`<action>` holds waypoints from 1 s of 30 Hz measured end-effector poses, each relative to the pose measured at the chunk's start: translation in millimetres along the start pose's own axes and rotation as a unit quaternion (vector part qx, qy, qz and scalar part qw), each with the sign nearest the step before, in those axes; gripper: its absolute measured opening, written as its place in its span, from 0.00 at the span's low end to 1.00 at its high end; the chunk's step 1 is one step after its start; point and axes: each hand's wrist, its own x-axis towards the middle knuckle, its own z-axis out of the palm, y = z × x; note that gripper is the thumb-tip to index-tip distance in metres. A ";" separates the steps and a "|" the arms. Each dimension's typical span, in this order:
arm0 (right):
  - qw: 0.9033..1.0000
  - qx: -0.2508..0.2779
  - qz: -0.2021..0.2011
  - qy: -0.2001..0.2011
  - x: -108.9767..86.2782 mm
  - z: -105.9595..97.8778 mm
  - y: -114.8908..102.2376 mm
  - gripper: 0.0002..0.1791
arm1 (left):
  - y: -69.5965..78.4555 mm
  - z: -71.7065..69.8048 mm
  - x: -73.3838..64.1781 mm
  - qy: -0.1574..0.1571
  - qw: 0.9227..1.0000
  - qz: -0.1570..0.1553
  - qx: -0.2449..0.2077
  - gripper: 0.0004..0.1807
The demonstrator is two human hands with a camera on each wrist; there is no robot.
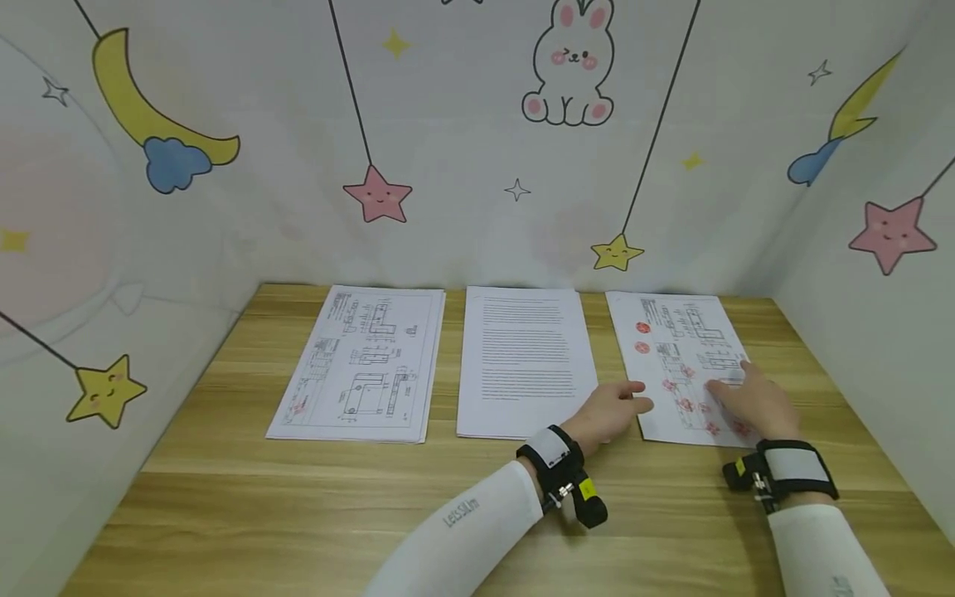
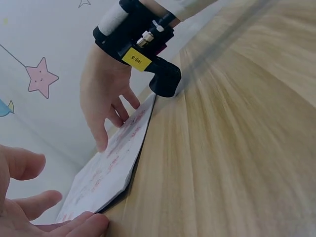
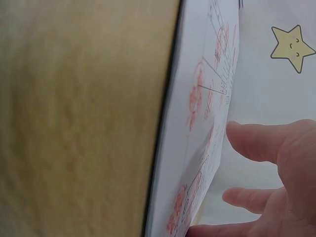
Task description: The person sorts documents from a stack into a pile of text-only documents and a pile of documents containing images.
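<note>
A stack of printed sheets (image 1: 656, 406) with a technical drawing and several red stamps lies at the right of the table. My left hand (image 1: 606, 412) is at its left edge, fingers relaxed and the fingertips right at the paper's side. Over the right part of the same stack is my right hand (image 1: 764, 404), its thumb and fingers spread apart. In the left wrist view, the fingers of the right hand (image 2: 106, 91) point down to the red-marked sheet (image 2: 111, 170). The right wrist view shows the thumb and fingers of the right hand (image 3: 291, 173) beside the stamped top sheet (image 3: 197, 113).
A stack of text pages (image 1: 525, 356) lies in the middle, beside the left wrist. Another stack with a technical drawing (image 1: 358, 365) is at the left. The wooden table (image 1: 298, 514) meets a printed wall sheet (image 1: 477, 240) at its back and sides. Each wrist wears a strapped camera (image 1: 589, 502).
</note>
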 end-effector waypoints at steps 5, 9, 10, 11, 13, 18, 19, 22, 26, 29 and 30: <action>1.000 0.000 -0.002 0.003 -0.9 1.3 -0.9 0.48 | 1.2 -1.2 4.1 -0.015 0.997 -0.014 -0.072 0.27; 1.000 0.001 -0.002 0.008 1.5 5.4 -0.8 0.47 | 3.5 -1.0 5.7 -0.002 0.993 -0.029 -0.111 0.27; 1.000 0.002 -0.002 0.009 2.0 6.3 -0.9 0.46 | 3.8 -0.7 6.0 0.004 0.993 -0.034 -0.116 0.26; 1.000 0.003 -0.002 0.009 2.8 7.0 -0.9 0.46 | 4.2 -0.4 6.2 0.009 0.992 -0.037 -0.119 0.26; 1.000 0.002 -0.003 0.009 3.4 7.8 -1.2 0.46 | 4.8 0.0 6.4 0.015 0.991 -0.039 -0.124 0.25; 1.000 -0.004 -0.007 0.012 2.4 6.8 -2.2 0.45 | 6.6 1.4 5.3 0.015 0.992 -0.032 -0.118 0.25; 1.000 -0.007 -0.006 0.013 2.1 6.4 -2.5 0.45 | 6.9 1.7 5.0 0.015 0.993 -0.031 -0.114 0.25; 1.000 -0.013 -0.001 0.012 1.1 5.2 -3.4 0.45 | 8.0 2.4 4.6 0.015 0.994 -0.027 -0.105 0.25; 1.000 -0.013 0.001 0.010 0.3 4.9 -2.4 0.45 | 8.2 3.0 4.6 0.017 0.994 -0.027 -0.104 0.24; 1.000 0.002 0.000 0.023 0.3 5.1 0.3 0.43 | 7.4 3.8 4.5 0.019 0.995 -0.028 -0.098 0.24; 0.999 0.015 0.002 0.029 0.6 4.7 1.6 0.43 | 6.8 4.3 4.7 0.020 0.995 -0.028 -0.095 0.24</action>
